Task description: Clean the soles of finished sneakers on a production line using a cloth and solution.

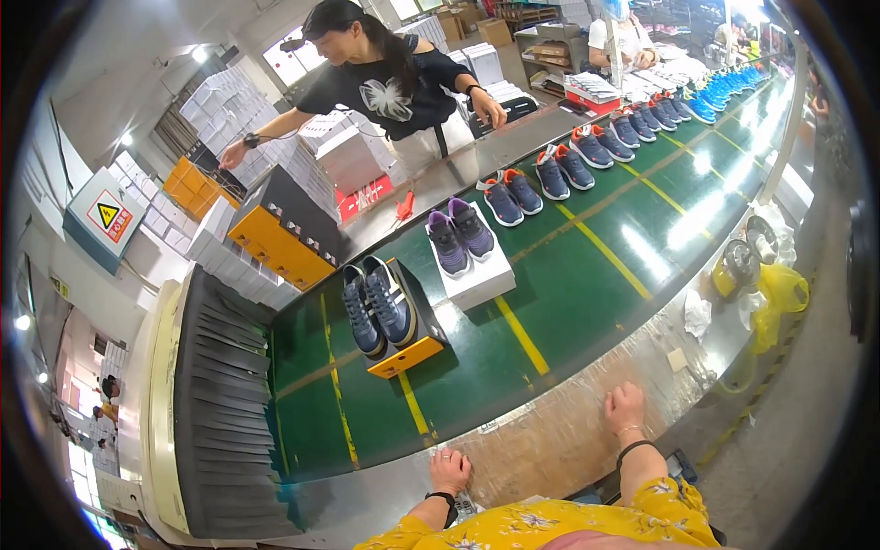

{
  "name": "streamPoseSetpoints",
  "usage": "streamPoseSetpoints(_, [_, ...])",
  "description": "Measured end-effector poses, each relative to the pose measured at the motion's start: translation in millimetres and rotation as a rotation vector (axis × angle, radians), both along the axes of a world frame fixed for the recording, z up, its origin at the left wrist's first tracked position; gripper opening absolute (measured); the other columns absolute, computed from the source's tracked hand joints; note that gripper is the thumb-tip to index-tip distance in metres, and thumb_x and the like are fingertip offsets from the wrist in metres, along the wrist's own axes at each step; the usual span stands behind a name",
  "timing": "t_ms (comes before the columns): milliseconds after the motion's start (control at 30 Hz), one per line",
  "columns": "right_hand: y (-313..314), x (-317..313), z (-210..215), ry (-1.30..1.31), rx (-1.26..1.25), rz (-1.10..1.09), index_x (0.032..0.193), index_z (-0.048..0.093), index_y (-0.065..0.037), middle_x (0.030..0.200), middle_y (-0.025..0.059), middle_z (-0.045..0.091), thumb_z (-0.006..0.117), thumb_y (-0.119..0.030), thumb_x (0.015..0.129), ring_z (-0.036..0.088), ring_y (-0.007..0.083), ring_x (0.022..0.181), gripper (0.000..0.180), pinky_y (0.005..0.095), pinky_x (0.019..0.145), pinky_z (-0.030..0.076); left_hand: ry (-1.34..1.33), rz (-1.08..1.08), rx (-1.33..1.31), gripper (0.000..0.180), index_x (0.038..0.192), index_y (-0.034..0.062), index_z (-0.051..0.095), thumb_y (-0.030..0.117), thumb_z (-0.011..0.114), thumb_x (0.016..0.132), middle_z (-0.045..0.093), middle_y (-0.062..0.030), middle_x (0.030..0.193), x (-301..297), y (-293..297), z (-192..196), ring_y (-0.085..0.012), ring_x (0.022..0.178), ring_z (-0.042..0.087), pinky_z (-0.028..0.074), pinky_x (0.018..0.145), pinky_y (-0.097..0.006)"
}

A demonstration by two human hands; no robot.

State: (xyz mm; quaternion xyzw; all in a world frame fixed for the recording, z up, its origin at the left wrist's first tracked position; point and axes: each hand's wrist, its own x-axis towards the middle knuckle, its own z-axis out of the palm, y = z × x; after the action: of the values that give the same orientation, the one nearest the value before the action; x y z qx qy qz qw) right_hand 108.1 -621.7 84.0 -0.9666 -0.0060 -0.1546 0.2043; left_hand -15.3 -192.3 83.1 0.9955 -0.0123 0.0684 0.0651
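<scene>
My left hand (449,471) rests on the near metal edge of the conveyor, fingers loosely bent and holding nothing that I can see. Farther right, my right hand (625,409) lies closed like a fist on the brown, tape-covered ledge (541,449). Both hands are apart from the shoes. Nearest to them on the green belt (587,302), a pair of dark navy sneakers (379,307) sits on a black-and-orange shoebox (408,357). Beyond it, black-and-purple sneakers (461,236) stand on a white shoebox (484,281).
Several navy-and-orange sneakers (564,170) and blue shoes (724,93) line the belt's far side. A co-worker (394,87) stands across, beside stacked black-and-orange boxes (289,229). Grey strip curtains (225,403) hang at the left. A yellow plastic bag (779,298) hangs at the right.
</scene>
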Motion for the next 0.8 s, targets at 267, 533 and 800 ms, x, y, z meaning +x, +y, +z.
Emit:
streamPoseSetpoints(267, [-3,1,5,-0.008,0.009,0.0,0.073,0.055,-0.008,0.083,0.0134,0.052,0.065,-0.016,0.08,0.053,0.0328,0.084,0.015,0.045,0.079,0.042,0.006,0.001,-0.011,0.019,0.085,0.011,0.061,0.029,0.06,0.086,0.058,-0.012,0.092,0,-2,0,-0.0332,0.092,0.055,0.045,0.08,-0.049])
streamPoseSetpoints(533, [-3,4,1,0.002,-0.007,0.0,0.072,0.054,-0.007,0.082,0.0134,0.052,0.066,-0.016,0.08,0.053,0.0327,0.084,0.016,0.045,0.08,0.042,-0.028,-0.01,-0.016,0.018,0.082,0.0105,0.06,0.028,0.061,0.086,0.057,-0.012,0.091,4,-3,-3,-0.0331,0.091,0.055,0.044,0.08,-0.048])
streamPoseSetpoints(800, [0,6,-11,-0.008,-0.018,0.002,0.072,0.053,-0.007,0.081,0.0137,0.05,0.066,-0.016,0.08,0.052,0.033,0.083,0.018,0.0455,0.079,0.042,-0.007,0.033,-0.144,0.024,0.072,0.0074,0.058,0.026,0.062,0.087,0.057,-0.0132,0.08,18,5,-18,-0.0349,0.083,0.057,0.045,0.072,-0.05])
